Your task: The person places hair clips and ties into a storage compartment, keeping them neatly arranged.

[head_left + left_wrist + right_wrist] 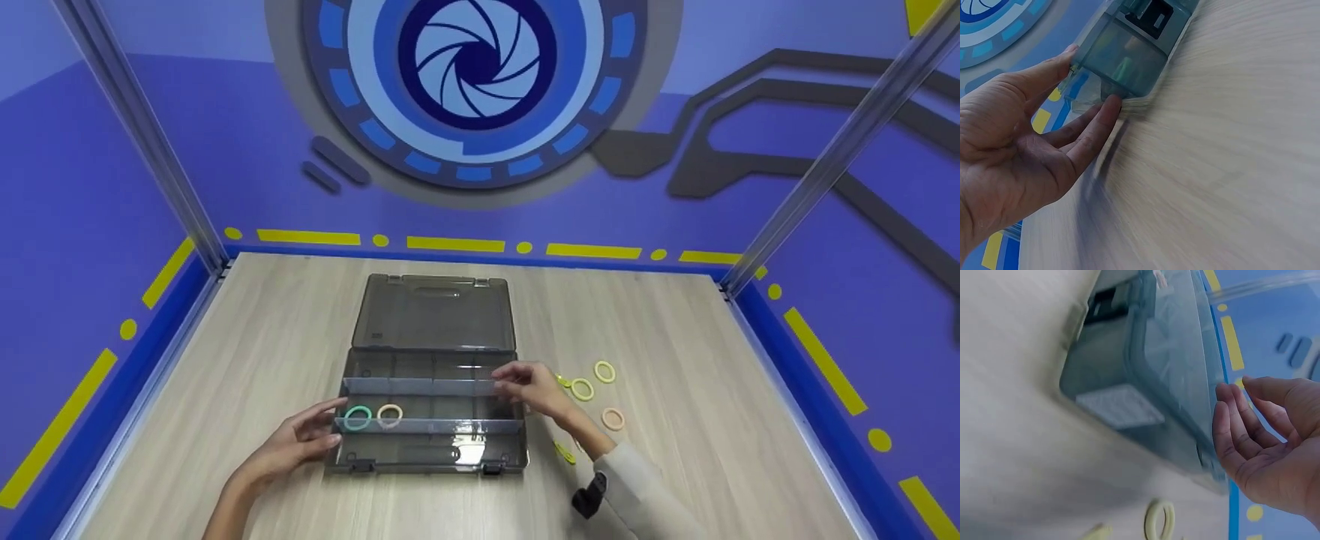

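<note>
A smoky clear compartment box stands with its lid folded back. A green ring and a pale orange ring are in its middle row, toward the left. My left hand touches the box's left side, thumb and fingers fairly straight; the left wrist view shows the fingertips against the box. Over the box's right edge hovers my right hand, its fingers loosely bent. The right wrist view shows nothing between the fingers of this hand.
Right of the box lie two yellow rings, a peach ring and small yellow-green pieces, one partly behind the right hand. Two dividers run across the box. Blue panels border the wooden table.
</note>
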Available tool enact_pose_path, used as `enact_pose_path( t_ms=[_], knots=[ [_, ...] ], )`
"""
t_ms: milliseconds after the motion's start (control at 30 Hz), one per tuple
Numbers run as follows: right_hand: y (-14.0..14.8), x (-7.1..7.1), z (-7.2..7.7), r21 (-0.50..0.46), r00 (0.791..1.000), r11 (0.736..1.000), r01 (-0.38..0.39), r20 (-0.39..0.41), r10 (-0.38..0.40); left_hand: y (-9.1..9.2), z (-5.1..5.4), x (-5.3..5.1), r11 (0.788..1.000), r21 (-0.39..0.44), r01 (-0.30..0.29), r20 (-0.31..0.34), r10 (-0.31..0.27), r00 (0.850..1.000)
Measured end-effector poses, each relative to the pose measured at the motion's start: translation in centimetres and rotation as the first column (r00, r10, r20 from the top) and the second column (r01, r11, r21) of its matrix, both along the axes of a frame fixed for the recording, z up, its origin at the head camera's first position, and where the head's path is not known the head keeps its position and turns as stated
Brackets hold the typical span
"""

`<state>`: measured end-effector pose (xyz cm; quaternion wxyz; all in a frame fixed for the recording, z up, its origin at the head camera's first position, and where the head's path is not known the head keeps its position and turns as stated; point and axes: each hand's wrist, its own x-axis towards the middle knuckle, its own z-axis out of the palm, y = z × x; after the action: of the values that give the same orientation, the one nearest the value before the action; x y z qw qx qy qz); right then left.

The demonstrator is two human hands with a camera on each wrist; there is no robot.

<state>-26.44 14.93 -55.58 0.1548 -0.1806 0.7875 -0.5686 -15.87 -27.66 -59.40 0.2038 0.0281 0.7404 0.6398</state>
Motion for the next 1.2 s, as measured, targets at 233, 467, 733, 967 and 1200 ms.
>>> enact_pose_path(
  t_ms=[233, 467, 733, 967, 1200],
  knots=[
    [4.4, -1.3, 1.3, -0.060, 0.989, 0.991, 0.117, 0.098, -0.110, 0.0, 0.0, -0.1, 0.999, 0.028, 0.016, 0.003, -0.016, 1.000],
    [8.5, -1.7, 1.6, -0.016, 0.984, 0.987, 0.157, 0.086, -0.156, 0.1, -0.1, 0.1, 0.999, 0.037, 0.009, 0.013, -0.009, 1.000],
    [12.9, 0.4, 0.1, -0.013, 0.962, 0.971, 0.238, 0.144, -0.234, 0.5, -0.8, 0.4, 0.998, 0.061, 0.022, 0.015, -0.023, 1.000],
    [15.6, 1.4, -0.8, 0.029, 0.944, 0.957, 0.289, 0.157, -0.290, 0.1, -0.4, 0.2, 0.999, 0.041, 0.024, 0.002, -0.025, 1.000],
    [18.3, 2.0, -1.1, 0.017, 0.947, 0.963, 0.269, 0.180, -0.268, 0.0, 0.0, 0.1, 1.000, 0.007, 0.001, -0.001, -0.001, 1.000]
  ],
)
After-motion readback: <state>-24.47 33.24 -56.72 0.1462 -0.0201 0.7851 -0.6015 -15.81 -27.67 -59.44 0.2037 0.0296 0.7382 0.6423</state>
